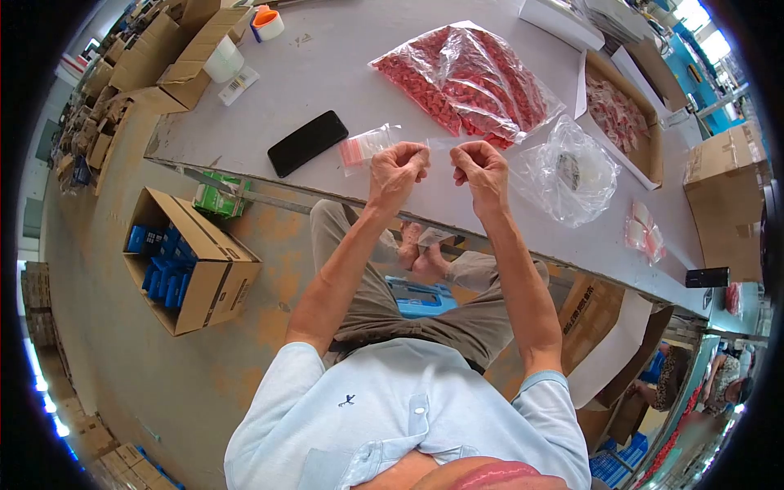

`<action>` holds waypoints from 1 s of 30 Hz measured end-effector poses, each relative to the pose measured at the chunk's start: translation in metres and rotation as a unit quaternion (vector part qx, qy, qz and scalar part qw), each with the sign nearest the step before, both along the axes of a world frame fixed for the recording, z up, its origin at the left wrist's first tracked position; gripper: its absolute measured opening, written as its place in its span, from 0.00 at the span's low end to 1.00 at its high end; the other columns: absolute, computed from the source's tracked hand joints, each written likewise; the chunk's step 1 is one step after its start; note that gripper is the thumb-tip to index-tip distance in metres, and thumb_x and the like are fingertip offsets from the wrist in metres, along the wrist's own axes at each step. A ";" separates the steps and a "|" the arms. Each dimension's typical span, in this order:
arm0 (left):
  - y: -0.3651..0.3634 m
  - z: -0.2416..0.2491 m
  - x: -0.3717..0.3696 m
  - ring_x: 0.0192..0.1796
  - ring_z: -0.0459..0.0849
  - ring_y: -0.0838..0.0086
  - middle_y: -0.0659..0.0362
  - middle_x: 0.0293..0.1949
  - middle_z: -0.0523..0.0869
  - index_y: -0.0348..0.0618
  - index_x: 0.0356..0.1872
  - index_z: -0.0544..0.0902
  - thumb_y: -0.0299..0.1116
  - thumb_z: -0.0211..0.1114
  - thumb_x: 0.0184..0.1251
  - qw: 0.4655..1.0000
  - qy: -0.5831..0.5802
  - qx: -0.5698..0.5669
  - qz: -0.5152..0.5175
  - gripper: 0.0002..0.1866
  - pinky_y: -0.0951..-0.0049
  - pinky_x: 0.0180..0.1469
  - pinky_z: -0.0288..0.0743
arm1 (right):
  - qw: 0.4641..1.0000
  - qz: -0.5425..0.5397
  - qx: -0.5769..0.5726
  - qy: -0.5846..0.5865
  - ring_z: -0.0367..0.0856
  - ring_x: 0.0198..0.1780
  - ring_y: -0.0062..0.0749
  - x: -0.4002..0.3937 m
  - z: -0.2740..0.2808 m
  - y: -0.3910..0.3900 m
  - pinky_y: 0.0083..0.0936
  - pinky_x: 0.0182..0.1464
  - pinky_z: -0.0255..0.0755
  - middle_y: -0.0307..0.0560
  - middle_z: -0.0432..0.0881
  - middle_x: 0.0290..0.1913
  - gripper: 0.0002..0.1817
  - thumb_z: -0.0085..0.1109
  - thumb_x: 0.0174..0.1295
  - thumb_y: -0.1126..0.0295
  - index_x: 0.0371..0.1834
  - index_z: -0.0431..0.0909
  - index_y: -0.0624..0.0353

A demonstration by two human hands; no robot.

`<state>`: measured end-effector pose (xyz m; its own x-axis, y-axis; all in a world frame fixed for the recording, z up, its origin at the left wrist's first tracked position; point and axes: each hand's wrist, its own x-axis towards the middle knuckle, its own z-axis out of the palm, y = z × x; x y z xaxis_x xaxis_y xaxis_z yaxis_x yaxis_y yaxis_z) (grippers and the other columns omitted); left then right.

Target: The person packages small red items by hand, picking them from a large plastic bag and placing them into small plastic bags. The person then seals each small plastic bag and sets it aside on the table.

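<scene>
- The left hand point(398, 173) had its fingers curled together, pinching one end of a small clear bag point(439, 144) above the table's near edge.
- The right hand point(483, 171) was closed in the same way on the other end of that bag, so the thin clear strip stretched between the two fists.
- The two hands were near each other, both raised just over the grey table point(343, 73).
- Just beside the left hand, a small filled bag point(365, 147) of pinkish pieces lay flat on the table.
- A black phone point(308, 143) lay face-down beside that filled bag.
- Beyond the hands sat a big clear bag of red pieces point(465, 82), its top open and crumpled.
- Next to the right hand lay a crumpled empty plastic bag point(572, 171).
- Farther out on that side, a few small filled packets point(643, 231) lay near the table's edge.
- A cardboard box point(629, 122) behind the crumpled bag held more small packets.
- On the floor by the person's left leg stood an open carton point(220, 273) holding blue packs.
</scene>
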<state>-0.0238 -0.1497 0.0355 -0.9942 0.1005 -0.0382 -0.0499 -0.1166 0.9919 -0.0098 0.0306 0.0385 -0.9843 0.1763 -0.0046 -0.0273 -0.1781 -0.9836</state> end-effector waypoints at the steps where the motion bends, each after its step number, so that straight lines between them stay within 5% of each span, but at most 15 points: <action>1: -0.002 0.000 0.000 0.33 0.86 0.82 0.61 0.33 0.90 0.37 0.44 0.91 0.35 0.71 0.76 0.999 0.008 -0.030 0.017 0.11 0.79 0.36 0.80 | 1.000 0.013 -0.012 -0.007 0.82 0.26 0.18 -0.001 -0.002 -0.001 0.18 0.26 0.76 0.41 0.87 0.32 0.07 0.71 0.70 0.69 0.40 0.84 0.60; 8: -0.039 -0.008 0.003 0.28 0.84 0.82 0.60 0.31 0.91 0.36 0.43 0.91 0.32 0.72 0.75 0.988 0.062 -0.101 0.100 0.08 0.79 0.30 0.79 | 0.998 0.009 -0.057 -0.027 0.82 0.26 0.20 -0.021 -0.010 -0.014 0.19 0.26 0.77 0.41 0.87 0.31 0.08 0.72 0.69 0.68 0.40 0.84 0.61; 12: -0.054 -0.008 0.013 0.25 0.84 0.84 0.59 0.29 0.91 0.36 0.38 0.90 0.29 0.74 0.72 0.992 0.032 -0.027 0.118 0.06 0.80 0.27 0.78 | 0.993 0.010 0.097 -0.062 0.85 0.29 0.24 -0.041 -0.007 -0.019 0.24 0.28 0.79 0.44 0.88 0.33 0.14 0.74 0.66 0.66 0.47 0.85 0.64; 13: -0.055 -0.007 0.016 0.25 0.84 0.83 0.60 0.29 0.91 0.36 0.38 0.90 0.29 0.74 0.72 0.992 0.028 -0.040 0.116 0.06 0.80 0.27 0.77 | 0.948 -0.035 0.315 0.037 0.86 0.31 0.26 -0.039 -0.004 -0.020 0.28 0.31 0.80 0.45 0.89 0.37 0.16 0.74 0.66 0.64 0.50 0.84 0.63; 14: -0.056 -0.005 0.018 0.25 0.84 0.83 0.60 0.28 0.90 0.37 0.37 0.90 0.29 0.74 0.72 0.992 0.025 -0.054 0.115 0.06 0.80 0.27 0.77 | 0.844 -0.075 0.514 0.137 0.87 0.33 0.29 -0.037 -0.001 -0.022 0.31 0.34 0.81 0.47 0.89 0.40 0.19 0.75 0.66 0.63 0.53 0.84 0.62; 16: -0.058 -0.003 0.023 0.25 0.83 0.83 0.61 0.28 0.89 0.37 0.36 0.89 0.29 0.73 0.72 0.994 0.020 -0.049 0.095 0.06 0.80 0.27 0.76 | 0.865 -0.076 0.489 0.078 0.88 0.39 0.32 -0.015 0.014 -0.030 0.35 0.39 0.81 0.50 0.89 0.46 0.23 0.76 0.65 0.59 0.57 0.84 0.60; 19: -0.038 -0.006 0.027 0.26 0.81 0.83 0.64 0.26 0.86 0.39 0.35 0.88 0.31 0.71 0.74 1.000 0.001 -0.015 0.016 0.07 0.79 0.28 0.74 | 0.976 0.013 0.218 0.026 0.86 0.39 0.30 0.018 -0.006 -0.021 0.29 0.40 0.82 0.46 0.88 0.45 0.27 0.78 0.64 0.56 0.61 0.83 0.58; 20: -0.031 -0.008 0.030 0.27 0.80 0.81 0.62 0.30 0.86 0.40 0.37 0.88 0.30 0.70 0.75 0.999 0.006 -0.042 -0.013 0.06 0.79 0.30 0.73 | 0.982 0.060 0.177 0.001 0.85 0.40 0.23 0.033 -0.002 -0.016 0.23 0.38 0.82 0.41 0.87 0.42 0.23 0.74 0.69 0.61 0.64 0.81 0.55; 21: -0.020 -0.008 0.033 0.28 0.80 0.81 0.63 0.30 0.86 0.39 0.38 0.87 0.30 0.69 0.76 0.997 0.034 -0.055 -0.033 0.06 0.79 0.31 0.73 | 0.982 0.052 0.180 0.012 0.85 0.39 0.21 0.046 0.000 -0.012 0.21 0.36 0.81 0.41 0.88 0.40 0.18 0.73 0.69 0.62 0.58 0.84 0.57; 23: 0.000 -0.015 0.032 0.29 0.80 0.79 0.61 0.32 0.86 0.37 0.40 0.87 0.31 0.71 0.75 0.997 0.023 -0.055 -0.055 0.07 0.76 0.31 0.72 | 0.999 0.052 0.005 -0.010 0.82 0.32 0.18 0.063 -0.009 -0.001 0.20 0.33 0.79 0.38 0.86 0.32 0.06 0.69 0.69 0.71 0.40 0.86 0.62; 30: 0.057 -0.020 0.046 0.33 0.87 0.77 0.55 0.39 0.91 0.34 0.51 0.87 0.29 0.70 0.77 0.981 -0.020 0.088 -0.173 0.10 0.77 0.37 0.82 | 0.997 -0.073 -0.018 0.030 0.79 0.28 0.15 0.111 0.005 0.044 0.19 0.29 0.74 0.36 0.84 0.29 0.06 0.68 0.70 0.72 0.36 0.83 0.63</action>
<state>0.0222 -0.0924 0.0156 -0.8977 0.4397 -0.0287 -0.1557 -0.2556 0.9542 0.1014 0.0743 0.0440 -0.9470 0.3180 0.0448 -0.1143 -0.2033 -0.9724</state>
